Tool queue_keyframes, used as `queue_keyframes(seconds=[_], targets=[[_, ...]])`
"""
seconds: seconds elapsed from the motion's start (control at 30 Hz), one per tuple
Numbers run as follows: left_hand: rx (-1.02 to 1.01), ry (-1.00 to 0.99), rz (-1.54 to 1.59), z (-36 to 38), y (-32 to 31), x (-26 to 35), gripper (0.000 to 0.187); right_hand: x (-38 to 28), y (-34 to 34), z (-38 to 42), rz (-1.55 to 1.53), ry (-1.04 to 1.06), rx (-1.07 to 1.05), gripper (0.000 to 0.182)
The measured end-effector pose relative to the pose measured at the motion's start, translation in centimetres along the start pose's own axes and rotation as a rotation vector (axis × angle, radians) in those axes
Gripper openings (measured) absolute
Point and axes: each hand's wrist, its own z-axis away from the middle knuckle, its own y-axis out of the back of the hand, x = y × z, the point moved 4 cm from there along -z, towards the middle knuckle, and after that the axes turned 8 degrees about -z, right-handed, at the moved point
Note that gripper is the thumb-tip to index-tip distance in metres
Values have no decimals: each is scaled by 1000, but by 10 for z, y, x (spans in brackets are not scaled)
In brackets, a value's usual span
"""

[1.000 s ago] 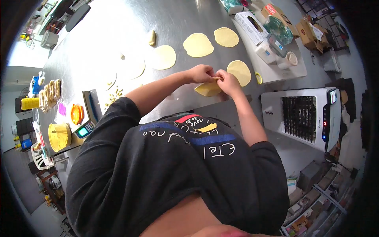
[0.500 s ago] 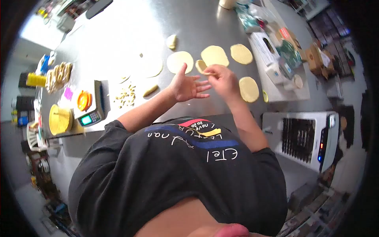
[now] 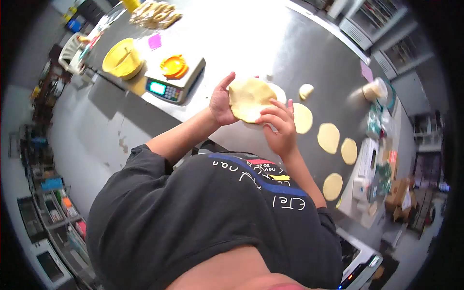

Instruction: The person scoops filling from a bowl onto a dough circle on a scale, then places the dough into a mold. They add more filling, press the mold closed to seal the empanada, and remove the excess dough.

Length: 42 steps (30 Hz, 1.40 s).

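A flat round of pale dough [image 3: 251,99] lies across my left hand [image 3: 222,102], whose thumb stands up at the dough's left side while the other fingers are mostly hidden beneath it. The fingertips of my right hand [image 3: 280,126] rest on the dough's lower right edge, with those fingers slightly apart. Just to the right, a dough round [image 3: 302,119] lies on the metal table [image 3: 280,43], partly behind my right fingers. Farther right are more rounds [image 3: 328,138]. A small dough lump [image 3: 306,91] sits beyond them.
On the left stand a scale [image 3: 179,79] with an orange press [image 3: 174,66] on it and a yellow basket [image 3: 123,59]. A pile of twisted pieces [image 3: 154,14] is at the far left. Bags and boxes [image 3: 367,159] line the right side.
The view has turned toward the left. A dough round is now on my left hand, which was empty; my right hand has moved from the small dough piece it pinched to this round's edge.
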Motion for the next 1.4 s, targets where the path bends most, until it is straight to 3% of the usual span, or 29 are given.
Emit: queue_keyframes(seconds=[0.07, 0.13, 0.17, 0.2, 0.27, 0.3, 0.4, 0.43, 0.5, 0.53, 0.6, 0.63, 0.67, 0.7, 0.77, 0.87, 1.1, 1.2, 1.4], targets=[[81, -78, -26, 17, 10, 31, 54, 6, -24, -15, -43, 58, 7, 21], [69, -128, -11, 35, 23, 63, 48, 14, -48, -36, -125, -110, 114, 23], [95, -172, -34, 43, 31, 78, 49, 18, -67, -46, -100, -150, 96, 43], [117, -212, -58, 50, 39, 93, 50, 18, -89, -56, -105, -140, 94, 43], [132, -256, -73, 61, 58, 121, 48, 31, -141, -73, -333, -608, 9, 59], [141, -270, -57, 65, 71, 135, 47, 26, -159, -89, -285, -672, -130, 67], [179, -264, -43, 75, 111, 184, 46, 30, -219, -122, -238, -649, -78, 63], [272, -230, -159, 78, 126, 200, 45, 35, -239, -132, -236, -554, 8, 61], [485, -126, -300, 89, 155, 231, 42, 46, -272, -148, -165, -629, -3, 60], [480, -109, -296, 91, 169, 249, 42, 51, -286, -159, -104, -678, -7, 60], [643, -88, -928, 95, 200, 290, 43, 67, -310, -174, -97, -696, 34, 58], [736, 32, -1145, 97, 198, 309, 42, 72, -320, -181, -92, -726, 6, 54], [719, 53, -1150, 93, 209, 322, 42, 75, -329, -186, -89, -755, -21, 52], [684, 66, -1343, 88, 216, 334, 38, 79, -335, -189, -80, -773, -7, 52], [688, 28, -1639, 82, 230, 347, 32, 84, -348, -192, 58, -821, -84, 47], [679, 104, -1606, 72, 265, 355, 31, 93, -358, -190, 65, -817, -27, 44], [651, 73, -1594, 76, 258, 357, 27, 92, -361, -189, 44, -902, -6, 42], [613, 96, -1650, 76, 258, 358, 28, 96, -363, -186, 84, -874, 19, 52], [605, -27, -1603, 78, 256, 356, 24, 100, -365, -181, 117, -873, 17, 51]])
